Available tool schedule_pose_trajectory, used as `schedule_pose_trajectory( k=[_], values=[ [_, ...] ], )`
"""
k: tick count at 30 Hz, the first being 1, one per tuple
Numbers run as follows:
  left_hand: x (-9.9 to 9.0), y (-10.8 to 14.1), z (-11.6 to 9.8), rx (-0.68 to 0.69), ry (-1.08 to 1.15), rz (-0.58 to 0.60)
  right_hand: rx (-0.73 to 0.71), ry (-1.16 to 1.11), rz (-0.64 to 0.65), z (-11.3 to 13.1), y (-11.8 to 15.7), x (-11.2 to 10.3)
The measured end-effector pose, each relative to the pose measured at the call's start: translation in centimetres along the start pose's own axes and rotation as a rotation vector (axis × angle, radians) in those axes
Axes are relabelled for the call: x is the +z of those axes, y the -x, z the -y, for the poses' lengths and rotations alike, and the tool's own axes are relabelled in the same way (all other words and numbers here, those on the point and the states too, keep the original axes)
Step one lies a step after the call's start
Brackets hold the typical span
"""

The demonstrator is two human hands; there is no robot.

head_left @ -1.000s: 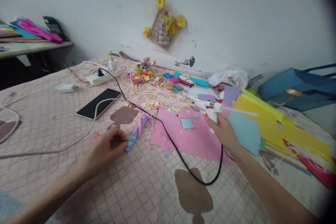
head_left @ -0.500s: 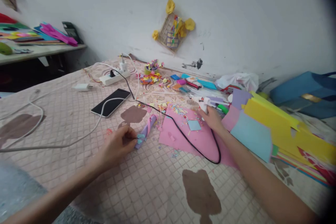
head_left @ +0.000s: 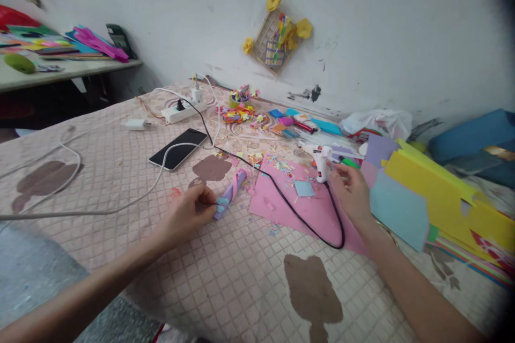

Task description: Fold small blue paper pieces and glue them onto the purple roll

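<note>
My left hand (head_left: 194, 207) is closed in a pinch at the near end of a small purple paper roll (head_left: 233, 188). A pink strip winds round the roll, and light blue paper pieces (head_left: 222, 203) sit by my fingertips. To the right, my right hand (head_left: 351, 193) is open, its fingers loosely bent and apart. Just left of those fingers a white glue gun (head_left: 322, 163) stands with its black cord running down over a pink paper sheet (head_left: 277, 198). On that sheet lie a light blue square (head_left: 304, 188) and small paper scraps.
A black phone (head_left: 178, 150) lies at left with a white cable across it. Behind it are a power strip (head_left: 184, 111) and a white adapter (head_left: 137, 125). Yellow sheets (head_left: 438, 185) and a light blue sheet (head_left: 398, 209) are stacked at right. The glue gun's black cord (head_left: 281, 201) crosses the middle.
My right hand has let go of the glue gun and drawn back to the right, leaving it standing on the table. My left hand keeps its pinch on the roll. The view has shifted slightly.
</note>
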State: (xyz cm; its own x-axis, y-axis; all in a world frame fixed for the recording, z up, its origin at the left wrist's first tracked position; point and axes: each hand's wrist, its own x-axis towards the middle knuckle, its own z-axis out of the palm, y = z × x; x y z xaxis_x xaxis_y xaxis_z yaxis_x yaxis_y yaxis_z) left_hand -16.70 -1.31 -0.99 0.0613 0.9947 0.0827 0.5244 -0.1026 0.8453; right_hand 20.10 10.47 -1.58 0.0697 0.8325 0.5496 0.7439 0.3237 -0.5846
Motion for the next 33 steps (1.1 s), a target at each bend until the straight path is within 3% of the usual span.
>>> schedule_pose_trajectory(
  k=[15, 18, 22, 24, 26, 28, 30, 33],
  values=[
    [-1.4, 0.7, -1.0, -0.065, -0.053, 0.015, -0.061, -0.012, 0.035, 1.1, 1.8, -0.8],
    [-1.7, 1.0, -1.3, -0.021, -0.115, -0.055, -0.138, 0.022, 0.082, 1.7, 1.8, -1.1],
    [-1.4, 2.5, -2.2, 0.128, -0.262, -0.265, -0.334, 0.108, 0.262, 2.4, 1.8, -1.3],
    [-0.6, 3.7, -2.8, 0.222, -0.302, -0.276, -0.449, 0.165, 0.350, 2.6, 1.8, -1.3],
    [0.7, 4.9, -3.5, 0.335, -0.283, -0.223, -0.538, 0.219, 0.421, 2.6, 1.9, -1.0],
    [2.2, 5.7, -4.4, 0.416, -0.220, -0.086, -0.588, 0.261, 0.469, 2.6, 1.9, -0.7],
    [3.5, 5.9, -5.4, 0.422, -0.179, 0.080, -0.605, 0.286, 0.486, 2.7, 2.0, -0.2],
    [5.2, 5.0, -7.1, 0.450, -0.115, 0.227, -0.585, 0.307, 0.474, 2.8, 2.2, 0.4]
  ],
)
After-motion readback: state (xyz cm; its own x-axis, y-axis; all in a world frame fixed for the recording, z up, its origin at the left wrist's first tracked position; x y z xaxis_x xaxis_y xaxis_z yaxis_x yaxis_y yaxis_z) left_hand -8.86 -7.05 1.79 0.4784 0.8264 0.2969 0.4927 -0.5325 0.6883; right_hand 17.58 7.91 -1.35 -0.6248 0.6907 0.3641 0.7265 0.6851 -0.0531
